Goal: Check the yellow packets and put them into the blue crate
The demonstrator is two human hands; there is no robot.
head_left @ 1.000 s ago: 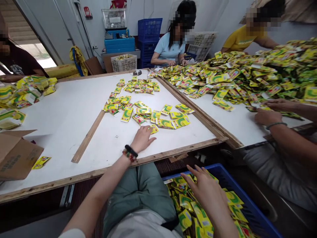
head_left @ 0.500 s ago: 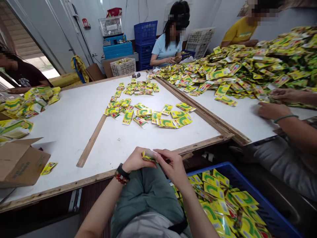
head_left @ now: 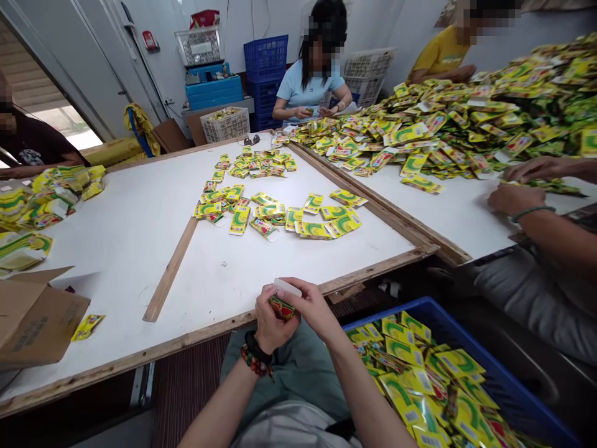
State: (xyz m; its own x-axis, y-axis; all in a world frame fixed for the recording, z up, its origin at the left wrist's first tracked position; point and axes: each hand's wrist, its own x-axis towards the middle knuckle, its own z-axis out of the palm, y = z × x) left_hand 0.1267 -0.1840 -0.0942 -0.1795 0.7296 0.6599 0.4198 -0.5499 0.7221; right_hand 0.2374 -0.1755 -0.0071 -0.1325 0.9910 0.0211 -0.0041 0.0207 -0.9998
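Both hands' grip around one upright sachet.

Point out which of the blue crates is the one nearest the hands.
The blue crate at the person's right, full of yellow-green sachets, just below the right hand. The other blue crates are stacked against the far wall.

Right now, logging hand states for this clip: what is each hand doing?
Left hand: closed on the packet.
Right hand: closed on the same packet, fingers pinching its white top edge.
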